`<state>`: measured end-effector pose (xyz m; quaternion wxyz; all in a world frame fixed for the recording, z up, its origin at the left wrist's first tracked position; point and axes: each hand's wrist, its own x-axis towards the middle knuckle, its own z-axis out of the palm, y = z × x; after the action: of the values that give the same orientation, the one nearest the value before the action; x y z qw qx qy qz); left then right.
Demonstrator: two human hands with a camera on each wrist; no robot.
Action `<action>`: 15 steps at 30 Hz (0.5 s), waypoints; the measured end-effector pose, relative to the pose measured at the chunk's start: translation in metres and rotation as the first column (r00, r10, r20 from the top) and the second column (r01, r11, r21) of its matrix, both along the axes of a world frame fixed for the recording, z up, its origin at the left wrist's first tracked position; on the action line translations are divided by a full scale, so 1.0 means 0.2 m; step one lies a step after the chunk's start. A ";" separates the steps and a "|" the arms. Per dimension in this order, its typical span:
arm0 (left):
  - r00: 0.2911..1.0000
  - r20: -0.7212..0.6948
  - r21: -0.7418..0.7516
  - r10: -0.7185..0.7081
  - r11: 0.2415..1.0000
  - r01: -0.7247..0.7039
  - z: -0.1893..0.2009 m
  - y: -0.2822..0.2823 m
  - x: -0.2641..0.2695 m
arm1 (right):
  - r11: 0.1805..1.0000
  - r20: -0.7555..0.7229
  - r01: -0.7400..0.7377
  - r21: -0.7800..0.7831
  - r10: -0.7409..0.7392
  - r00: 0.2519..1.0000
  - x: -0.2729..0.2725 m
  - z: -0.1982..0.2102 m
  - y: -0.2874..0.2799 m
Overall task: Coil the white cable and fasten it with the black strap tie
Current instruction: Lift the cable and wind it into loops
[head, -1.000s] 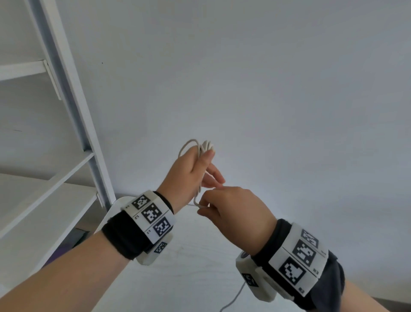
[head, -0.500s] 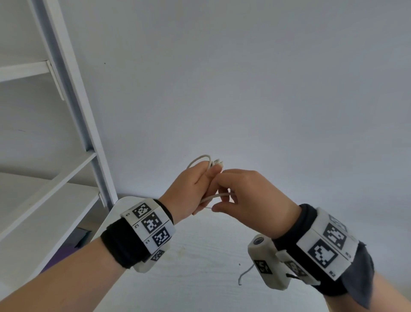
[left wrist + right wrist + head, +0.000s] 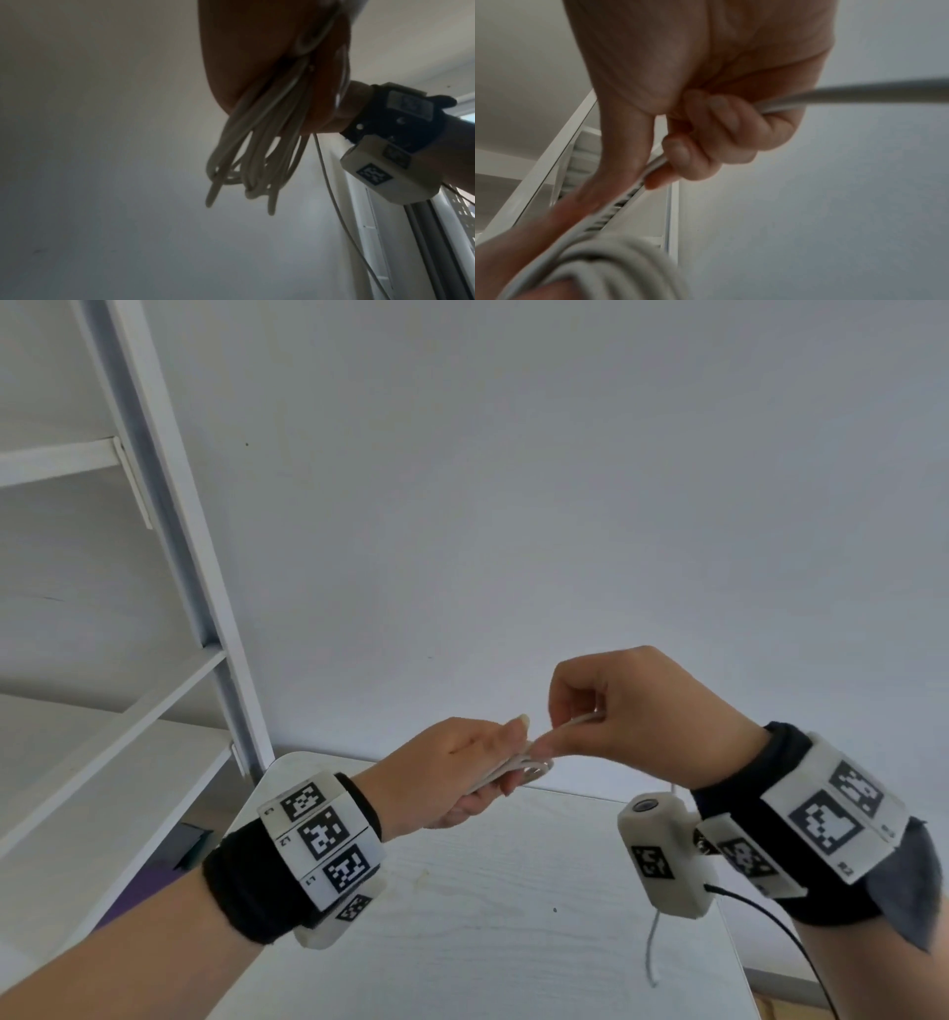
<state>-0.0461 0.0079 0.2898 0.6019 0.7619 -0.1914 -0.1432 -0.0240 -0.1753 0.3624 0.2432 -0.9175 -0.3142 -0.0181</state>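
Since the earlier frames the right hand [image 3: 652, 716] has drawn away to the right and risen, pulling a run of the white cable [image 3: 518, 770] out from the bundle, while the left hand [image 3: 462, 773] has dropped lower and turned so the loops lie across its palm. Both hands are held in the air above the far edge of the bench [image 3: 513, 916], nothing resting on it. Left fingers [image 3: 516, 737] are curled round the gathered loops, and the left wrist view shows several turns hanging below that grip in a loose bunch [image 3: 254, 154]. Right fingers [image 3: 706, 142] are closed round a single strand, the thumb pressing it against the curled forefinger, and the strand runs on from there down to the coil [image 3: 598, 261]. One loose tail [image 3: 653, 947] hangs below the right wrist toward the near right part of the bench, so some length looks still to be wound. By my reading the coiling is well along but not finished: most of the cable is gathered, the last stretch is being laid on. No black strap tie shows in any view, so the fastening seems not yet begun, and where the tie lies I cannot tell. A white shelf unit [image 3: 169, 557] stands to the left.
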 end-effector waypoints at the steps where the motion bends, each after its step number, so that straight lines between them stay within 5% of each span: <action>1: 1.000 -0.021 -0.013 -0.016 1.000 0.016 0.00 0.01 0.00 | 1.000 0.001 0.006 0.025 -0.006 1.000 0.01 0.01 -0.02; 7: 0.978 -0.120 -0.269 -0.171 0.954 0.134 0.03 0.05 -0.02 | 0.968 -0.044 0.001 0.251 0.011 0.999 0.08 0.01 -0.06; 15: 0.952 -0.198 -0.651 -0.232 0.758 0.049 0.12 0.10 0.02 | 0.855 -0.165 0.059 0.515 0.031 0.986 0.15 -0.14 -0.03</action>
<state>-0.0425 0.0280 0.3130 0.8322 0.4686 -0.2032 -0.2157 0.0062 -0.1819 0.3346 0.5064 -0.8187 -0.2693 -0.0265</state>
